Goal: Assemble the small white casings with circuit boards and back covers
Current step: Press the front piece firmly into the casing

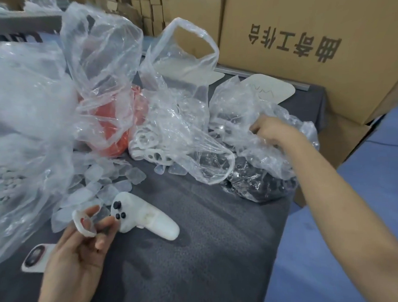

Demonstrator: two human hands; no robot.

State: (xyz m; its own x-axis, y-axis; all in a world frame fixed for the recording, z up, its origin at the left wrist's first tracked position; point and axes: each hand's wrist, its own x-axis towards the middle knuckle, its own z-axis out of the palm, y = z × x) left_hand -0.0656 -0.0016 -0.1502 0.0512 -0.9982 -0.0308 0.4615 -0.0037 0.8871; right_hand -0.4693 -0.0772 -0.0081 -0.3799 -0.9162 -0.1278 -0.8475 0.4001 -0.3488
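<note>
Grey tabletop (pixel 208 252), perhaps felt; cardboard cartons (pixel 279 23)

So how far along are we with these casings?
Looks done: one white casing lies on the cloth with black buttons fitted. In hand: the left hand pinches a small white ring piece; the right hand reaches into a crumpled clear bag. Left: a pile of loose translucent pieces.

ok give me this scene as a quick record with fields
left hand: pinches a white ring-shaped casing part
right hand: reaching into a clear plastic bag, grip hidden by plastic
surface: grey cloth
beside left hand: white controller-shaped casing, black buttons, lying on the cloth
loose pile: translucent covers
other bags: red bag; bag of black parts
behind: cardboard boxes
</note>
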